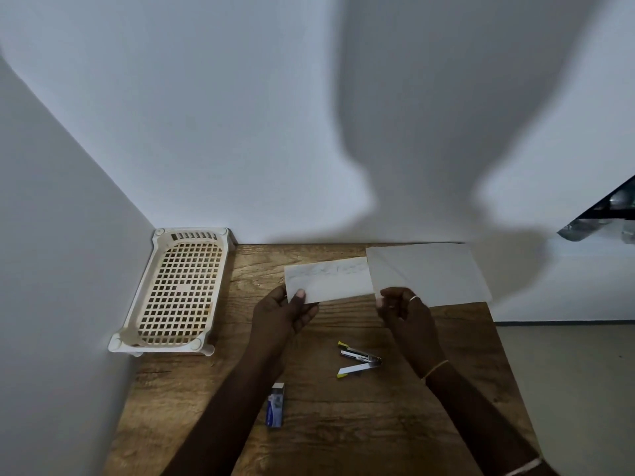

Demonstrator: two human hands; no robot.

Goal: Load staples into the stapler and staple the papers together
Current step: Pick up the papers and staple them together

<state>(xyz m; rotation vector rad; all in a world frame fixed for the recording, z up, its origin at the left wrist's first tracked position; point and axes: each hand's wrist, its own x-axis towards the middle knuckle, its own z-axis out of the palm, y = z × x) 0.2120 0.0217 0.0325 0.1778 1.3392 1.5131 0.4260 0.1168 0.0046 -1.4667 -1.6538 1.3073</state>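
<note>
My left hand (287, 312) pinches the lower left corner of a small white paper (330, 281) with faint writing, held above the wooden table (343, 424). My right hand (400, 309) grips the lower left corner of a larger white paper (429, 273), which overlaps the small one's right end. A small metal stapler (359, 359) with yellow tips lies splayed open on the table between my forearms. Near my left forearm lies a blue staple box (276, 405), partly slid open.
A cream plastic mesh tray (178, 292) stands at the table's far left corner against the white walls. The table's right edge drops to a pale floor. Dark metallic items show at the far right edge.
</note>
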